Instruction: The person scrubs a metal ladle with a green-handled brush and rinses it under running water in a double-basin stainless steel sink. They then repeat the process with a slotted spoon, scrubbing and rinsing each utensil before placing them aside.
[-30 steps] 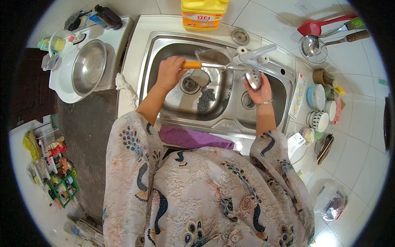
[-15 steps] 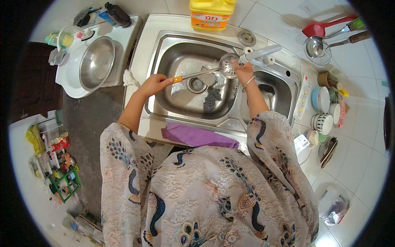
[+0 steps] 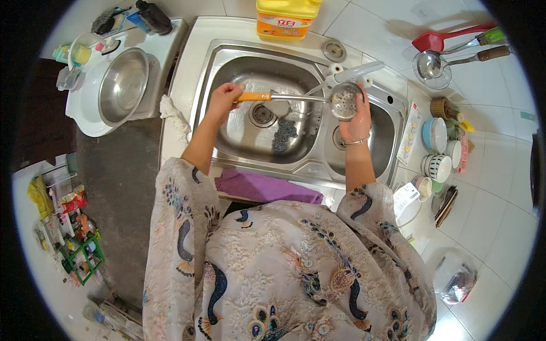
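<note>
A slotted ladle (image 3: 345, 101) with a round perforated metal bowl and a long metal stem is held level over the sink. My left hand (image 3: 226, 98) is closed round its orange handle. At the other end my right hand (image 3: 359, 118) cups the bowl, gripping it from the right side near the divider between the basins. Below the stem, a grey mesh scouring pad (image 3: 284, 135) lies on the floor of the large left basin (image 3: 239, 142), beside the drain (image 3: 263, 115). The white tap (image 3: 361, 71) reaches over the sink just behind the bowl.
A yellow detergent jug (image 3: 287, 23) and a drain lid (image 3: 334, 51) stand behind the sink. A purple cloth (image 3: 270, 186) lies along the front edge. Bowls (image 3: 435, 136) line the right counter; a steel basin (image 3: 124, 88) sits at the left. Utensils (image 3: 430, 64) hang on the right wall.
My right hand has turned and come down towards me, now cupping the ladle's bowl. My left hand has risen, and the ladle has shifted right and levelled out.
</note>
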`<state>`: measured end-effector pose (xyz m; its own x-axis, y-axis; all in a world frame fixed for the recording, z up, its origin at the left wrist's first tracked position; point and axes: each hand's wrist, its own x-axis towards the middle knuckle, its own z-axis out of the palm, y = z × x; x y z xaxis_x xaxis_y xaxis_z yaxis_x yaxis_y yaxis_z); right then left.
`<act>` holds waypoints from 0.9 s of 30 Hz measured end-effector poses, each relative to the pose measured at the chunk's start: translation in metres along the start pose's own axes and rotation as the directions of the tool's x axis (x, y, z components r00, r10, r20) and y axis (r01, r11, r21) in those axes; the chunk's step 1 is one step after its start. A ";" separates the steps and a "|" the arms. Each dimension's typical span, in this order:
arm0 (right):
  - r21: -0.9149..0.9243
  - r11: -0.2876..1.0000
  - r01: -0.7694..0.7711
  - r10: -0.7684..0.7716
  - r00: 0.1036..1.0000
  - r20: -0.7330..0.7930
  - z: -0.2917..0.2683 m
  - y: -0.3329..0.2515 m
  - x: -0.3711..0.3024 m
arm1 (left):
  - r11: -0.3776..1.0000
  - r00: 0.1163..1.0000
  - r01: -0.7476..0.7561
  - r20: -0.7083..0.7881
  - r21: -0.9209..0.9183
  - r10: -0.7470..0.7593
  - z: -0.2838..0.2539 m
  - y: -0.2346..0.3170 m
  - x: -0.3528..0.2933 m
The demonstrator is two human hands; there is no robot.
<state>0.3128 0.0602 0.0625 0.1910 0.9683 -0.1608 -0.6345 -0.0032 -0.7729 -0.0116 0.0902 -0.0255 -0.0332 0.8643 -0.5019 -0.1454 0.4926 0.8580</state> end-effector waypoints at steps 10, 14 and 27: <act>-0.329 0.923 0.202 -0.263 0.953 -0.153 -0.009 -0.067 -0.018 | 0.774 0.984 -0.014 -0.146 -0.633 -0.101 0.135 -0.038 0.029; -0.297 0.933 0.203 -0.270 0.940 -0.206 -0.023 -0.072 -0.021 | 0.798 0.968 -0.065 -0.231 -0.599 -0.095 0.158 -0.035 0.034; -0.721 0.653 0.233 -0.451 0.884 -0.124 -0.007 -0.050 -0.043 | 0.800 0.963 0.004 -0.213 -0.599 -0.165 0.230 -0.030 0.023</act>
<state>0.3413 0.0171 0.1041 0.5480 0.8262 0.1308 0.1699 0.0432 -0.9845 0.2194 0.1181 -0.0378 -0.2189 0.7293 -0.6483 -0.7093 0.3373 0.6190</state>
